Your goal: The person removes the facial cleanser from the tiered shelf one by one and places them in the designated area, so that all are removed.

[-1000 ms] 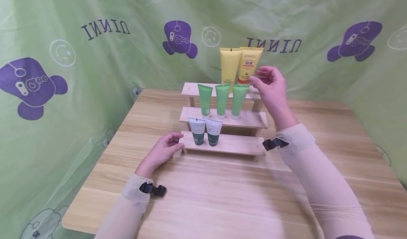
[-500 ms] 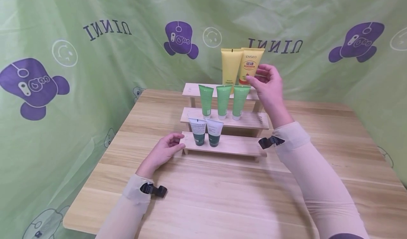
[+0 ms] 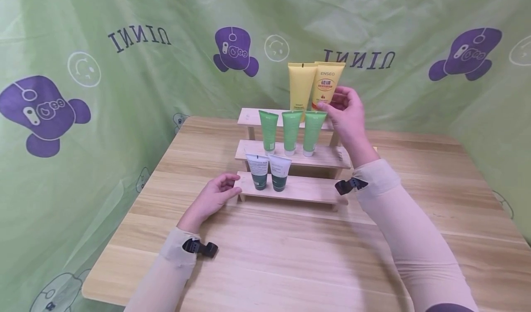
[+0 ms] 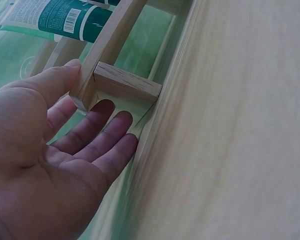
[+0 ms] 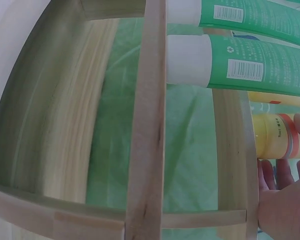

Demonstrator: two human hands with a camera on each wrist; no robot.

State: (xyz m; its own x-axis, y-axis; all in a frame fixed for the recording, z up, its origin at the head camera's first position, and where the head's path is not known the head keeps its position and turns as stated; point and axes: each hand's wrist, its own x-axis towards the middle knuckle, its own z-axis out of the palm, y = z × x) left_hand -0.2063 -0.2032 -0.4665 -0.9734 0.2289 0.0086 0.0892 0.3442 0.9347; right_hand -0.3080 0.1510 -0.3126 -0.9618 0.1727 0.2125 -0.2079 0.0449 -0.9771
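Note:
A three-step wooden stand (image 3: 307,190) holds several upright tubes. On its top step are two yellow tubes, the left one (image 3: 300,86) beside the right one (image 3: 327,81). My right hand (image 3: 350,120) grips the right yellow tube low down; in the right wrist view, the thumb of my right hand (image 5: 285,205) lies on that yellow tube (image 5: 270,136). At the bottom step's left end is my left hand (image 3: 211,196). In the left wrist view, my left hand (image 4: 55,145) holds the stand's corner (image 4: 87,82) between thumb and index finger, the other fingers loosely bent.
Three green tubes (image 3: 290,132) stand on the middle step, and two white-and-green tubes (image 3: 279,173) on the bottom step's left part. The stand rests on a wooden table (image 3: 265,266). Behind hangs a green printed curtain (image 3: 178,77).
My right hand has moved left to the right yellow tube and now grips it, with the thumb on its lower front. My left hand keeps its place.

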